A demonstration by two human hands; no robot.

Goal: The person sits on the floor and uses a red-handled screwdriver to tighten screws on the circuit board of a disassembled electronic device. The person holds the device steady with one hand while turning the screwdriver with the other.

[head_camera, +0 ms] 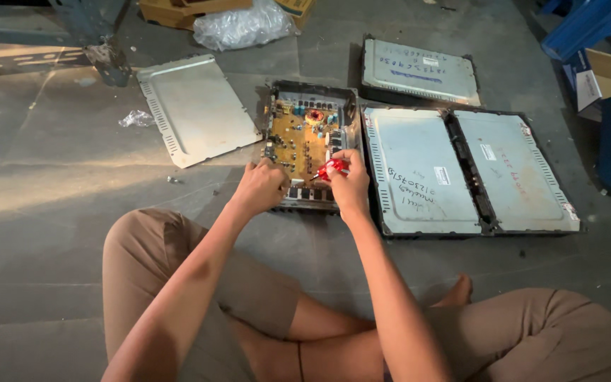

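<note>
While seated on the floor, a person works on an opened amplifier chassis (310,145).
Right hand (348,182) grips a red-handled screwdriver (332,168); left hand (259,185), fist closed, rests on the chassis's near edge.

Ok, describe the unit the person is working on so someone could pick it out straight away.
On the grey floor, metal boxes lie in front of the seated person. It is the open black metal case left of the closed grey-lidded cases, under both hands. Only it shows a yellow-brown circuit board, with the right hand holding a red-handled tool.
</note>
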